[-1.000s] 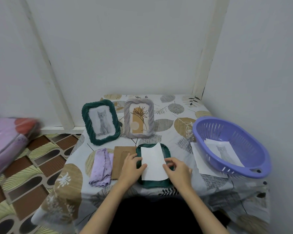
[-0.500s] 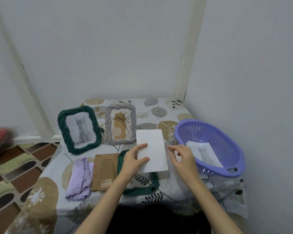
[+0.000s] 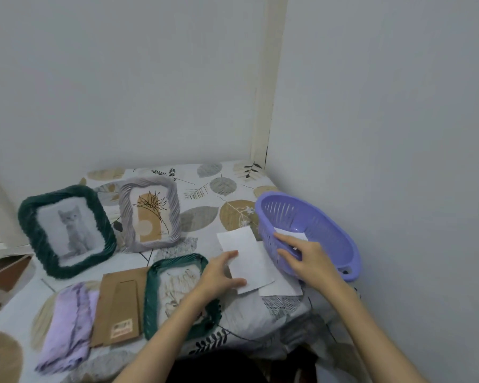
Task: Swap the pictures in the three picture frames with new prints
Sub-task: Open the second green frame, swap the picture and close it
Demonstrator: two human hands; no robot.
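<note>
Head view: a desk covered by a leaf-print cloth is seen from above, set into a corner of pale walls. A dark green frame is laid flat near the front edge, with no backing in it, so the cloth pattern shows through its opening. Just left of that frame a brown backing board is laid flat, and left of the board a folded lilac cloth is seen. Behind the flat frame two frames are propped upright: a green frame with a kitten print to the left and a grey frame with a botanical print beside it. To the right of the flat frame a white print is held blank side up by the left hand, pinched at its near left edge between thumb and fingers, over another white sheet lying on the desk. Further right a purple slotted basket is placed, tilted. Its near rim is gripped by the right hand, the fingers curled over the rim, and a paper is partly visible inside, just behind those fingers.
</note>
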